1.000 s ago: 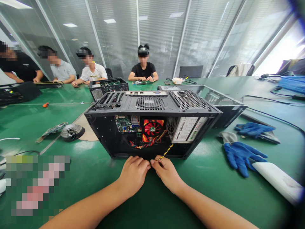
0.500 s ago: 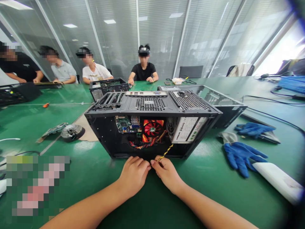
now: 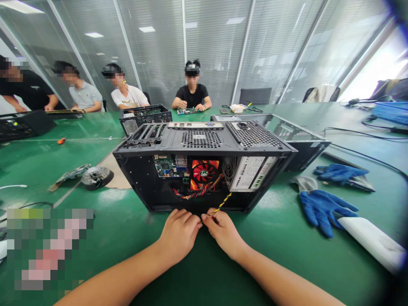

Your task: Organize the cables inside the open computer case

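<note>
A black computer case [image 3: 140, 178] lies before me with its side open. Inside it show a motherboard [image 3: 164, 166], a red cooling fan [image 3: 204, 171] and a labelled power supply [image 3: 255, 173]. A twisted yellow-and-black cable [image 3: 223, 201] runs from below the power supply down to my hands. My right hand [image 3: 223, 229] pinches this cable between thumb and fingers. Close beside it, my left hand [image 3: 180, 233] is closed at the cable's end, fingertips almost touching the right thumb. What lies within the left fingers is mostly hidden.
Blue gloves [image 3: 321, 208] and a white box-like object [image 3: 372, 242] lie to the right. A round metal heatsink-like part [image 3: 96, 176] and a circuit board [image 3: 69, 176] are at left. Another case [image 3: 306, 153] stands behind. Several people sit across the green table [image 3: 127, 272].
My hands and the cable stay practically still. Across the table, the person in black now has a circuit board under their hands, and their hand on my left has lifted.
</note>
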{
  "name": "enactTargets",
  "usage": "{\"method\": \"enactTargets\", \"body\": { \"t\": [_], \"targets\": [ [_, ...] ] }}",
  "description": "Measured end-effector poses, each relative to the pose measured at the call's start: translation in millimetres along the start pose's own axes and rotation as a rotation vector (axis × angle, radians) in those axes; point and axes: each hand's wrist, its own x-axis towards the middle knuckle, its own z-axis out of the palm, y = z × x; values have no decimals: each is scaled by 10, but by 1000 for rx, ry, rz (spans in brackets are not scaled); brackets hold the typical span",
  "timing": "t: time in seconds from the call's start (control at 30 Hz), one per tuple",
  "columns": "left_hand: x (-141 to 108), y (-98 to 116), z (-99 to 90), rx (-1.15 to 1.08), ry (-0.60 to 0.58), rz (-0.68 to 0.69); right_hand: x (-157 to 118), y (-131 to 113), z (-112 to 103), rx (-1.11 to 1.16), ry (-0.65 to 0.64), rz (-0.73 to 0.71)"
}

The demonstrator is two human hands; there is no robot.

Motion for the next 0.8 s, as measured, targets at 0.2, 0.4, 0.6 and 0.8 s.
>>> {"method": "enactTargets", "body": {
  "t": [0.2, 0.4, 0.6, 0.8],
  "targets": [
    [-3, 2, 6, 0, 11, 7, -2, 6, -3, -7, -4, -5],
    [-1, -2, 19, -6, 15, 1, -6, 0, -4, -15, -8, -6],
    [0, -1, 12, -4, 14, 0, -11, -16, -3, -33, -3, -9],
    [-9, -1, 19, -15, 17, 3, -8, -4, -2, -31, -2, -14]
  ]
}}
